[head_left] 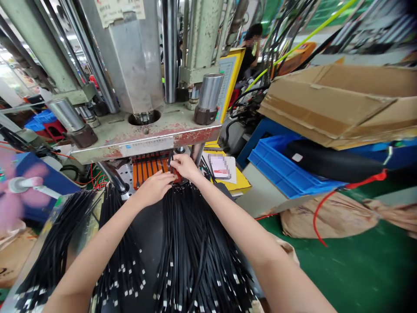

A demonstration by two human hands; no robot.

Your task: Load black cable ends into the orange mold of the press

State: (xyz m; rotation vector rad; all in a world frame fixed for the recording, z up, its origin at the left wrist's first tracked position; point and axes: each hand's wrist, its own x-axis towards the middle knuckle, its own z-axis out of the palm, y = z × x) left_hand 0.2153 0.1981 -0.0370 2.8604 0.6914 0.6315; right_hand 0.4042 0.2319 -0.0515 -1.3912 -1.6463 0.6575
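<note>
Head view shows the right hand (184, 167) pinching, over a slotted orange block (148, 168) at twelve o'clock, a flat black cable (170, 160), probably light, limp, best gripped near its tip, the left hand (154, 188) untellably gripping or resting at the block's four o'clock corner, a chipped metal plate (192, 135) limiting upward room.

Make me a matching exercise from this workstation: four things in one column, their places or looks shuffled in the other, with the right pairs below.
Things
1. Orange plate
2. Largest cable bundle
3. Fan
4. Plastic crate

Places or looks
A. Pink, at the left edge
B. Blue, just below the cardboard box
C. Beneath the press frame, by the left hand
D. Black, with pale tips

Pairs: 1-C, 2-D, 3-A, 4-B
</note>
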